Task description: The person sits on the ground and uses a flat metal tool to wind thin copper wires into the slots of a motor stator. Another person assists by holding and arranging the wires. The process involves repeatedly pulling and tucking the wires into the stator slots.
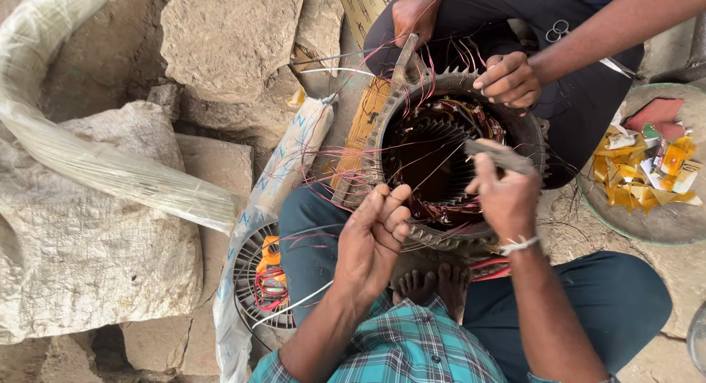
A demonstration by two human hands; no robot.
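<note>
**Two people working a motor stator on the ground**

Stator (456,166) is lying on rocky ground btwn the wearer's legs, bore facing up, copper windings + loose red/pink wires (346,162) spilling out over its rim.

L hand (375,232) is hovering at the near-left rim, grip pressed together, fingertips pinching a thin wire strand. R hand (504,195) is sitting over the near-right rim, grip closed round a flat grey tool (500,156) whose tip is pointing into the bore. White band showing on R wrist.

Co-worker opp. side: one hand (509,80) is resting on the far rim, the other hand (413,17) is holding a flat metal strip (403,59) angled down to the far-left rim.

Nearby: second stator (257,280) w/ an orange wire bundle at the wearer's left, partly under a white sack (283,170); larger sack (88,236) further left; round tray (662,221) w/ yellow paper scraps on the right. Bare toes showing below the stator.

Handling, judged: stator looks heavy, rigid iron, best gripped by the outer rim w/ both hands, not by the windings. Slot teeth probably sharp. Wires are thin, springy, tangle-prone; enamel likely scratches easily, so pinch single strands near the slot.
</note>
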